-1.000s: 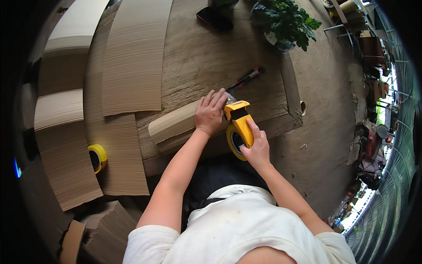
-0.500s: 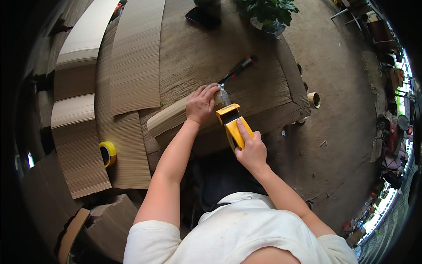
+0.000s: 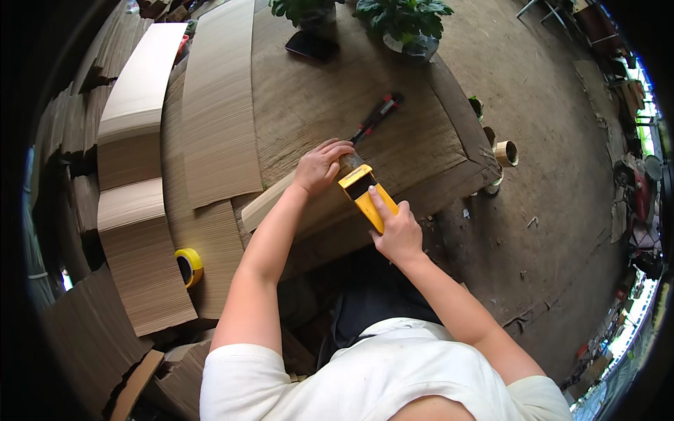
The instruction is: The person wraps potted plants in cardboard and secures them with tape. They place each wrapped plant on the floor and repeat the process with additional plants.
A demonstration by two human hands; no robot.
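Note:
My left hand (image 3: 319,168) has its fingers wrapped over the upper end of a pale folded cardboard bundle (image 3: 270,200) lying at the table's near edge. Crumpled clear tape (image 3: 351,160) shows beside the fingertips. Just below it, my right hand (image 3: 397,231) grips a yellow tape dispenser (image 3: 368,200), index finger along its top; its roll is hidden. A black and red handled tool (image 3: 380,112) lies beyond my fingers.
The wooden table (image 3: 358,63) holds flat cardboard sheets (image 3: 217,126), a yellow tape roll (image 3: 188,268), a dark phone (image 3: 310,45) and potted plants (image 3: 401,24). Cardboard stacks (image 3: 91,330) stand left; clutter (image 3: 642,196) lines the right wall.
The dispenser has shifted slightly leftward and turned, so its big tape roll, visible a second ago, is now hidden. My left hand stays at the bundle's end; the whole view has shifted slightly.

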